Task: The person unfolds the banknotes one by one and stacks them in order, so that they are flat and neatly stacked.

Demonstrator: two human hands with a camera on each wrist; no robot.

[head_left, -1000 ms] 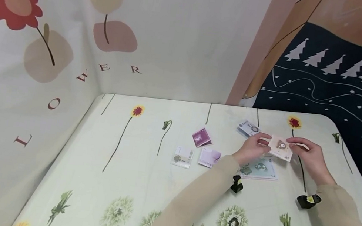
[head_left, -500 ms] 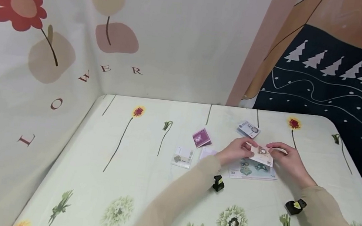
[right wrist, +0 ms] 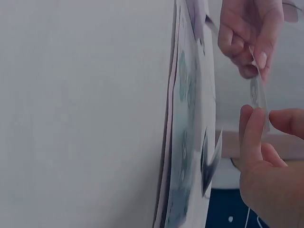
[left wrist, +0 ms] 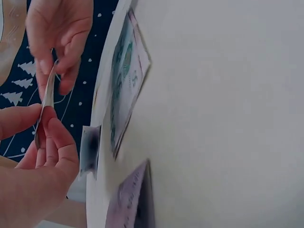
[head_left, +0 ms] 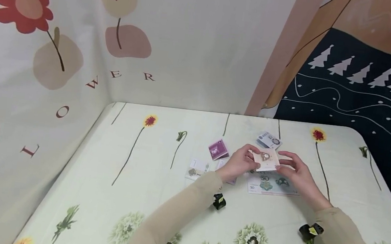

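Over the right part of the white, flower-printed surface (head_left: 93,191), both hands hold one pale pink paper banknote, which seems to be folded. The left hand (head_left: 237,164) pinches its left edge between the thumb and the fingers, and the right hand (head_left: 297,174) pinches the opposite edge in the same way. The pale pink banknote (head_left: 266,160) is in the air, tilted toward the person; I think it is held by its two sides so that the thin paper has support and its fold can be controlled.

Just below the hands, a blue-green paper banknote marked 50 (head_left: 271,186) lies flat. The right wrist view shows more than one paper edge there, so it is probably the top of a pile, placed near for easy reach.

Behind the hands there is a folded blue-grey paper banknote (head_left: 269,140). Near the left hand, a folded light purple paper banknote (head_left: 222,164) is partly hidden by the arm. Farther left are a folded dark purple paper banknote (head_left: 218,149) and a whitish folded paper banknote (head_left: 198,168). These four lie apart from each other, perhaps because each has a different value.
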